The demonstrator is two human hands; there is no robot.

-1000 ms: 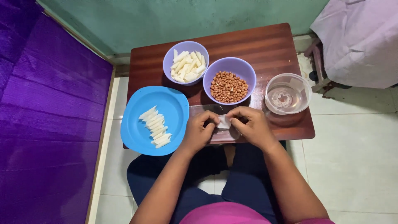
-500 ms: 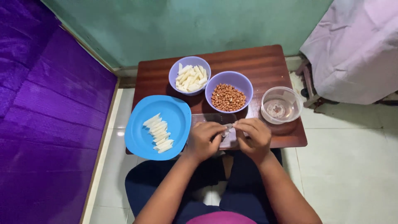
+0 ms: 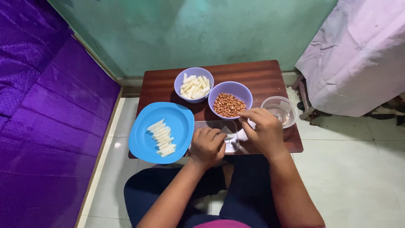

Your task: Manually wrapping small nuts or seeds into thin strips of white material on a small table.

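My left hand [image 3: 206, 145] rests curled at the table's near edge, its fingers pinching a small white sheet [image 3: 231, 137] that lies on a clear flat board [image 3: 211, 125]. My right hand [image 3: 262, 128] reaches forward, with its fingertips bunched at the near rim of a purple bowl of peanuts [image 3: 230, 90]. Whether these fingers hold a peanut is hidden. A blue plate [image 3: 145, 145] to the left carries a row of several folded white pieces [image 3: 161, 137]. Behind it stands a purple bowl of white strips [image 3: 194, 85].
A clear bowl of water [image 3: 282, 110] stands right of the peanuts on the small brown table [image 3: 261, 76]. A purple mattress [image 3: 46, 109] lies along the left, a green wall [image 3: 190, 29] behind, and a cloth-covered object [image 3: 358, 59] at the right. My knees are under the table.
My right hand has left the white sheet and moved forward to the peanut bowl's rim. My left hand stays on the sheet. The view has tilted up, showing more wall.
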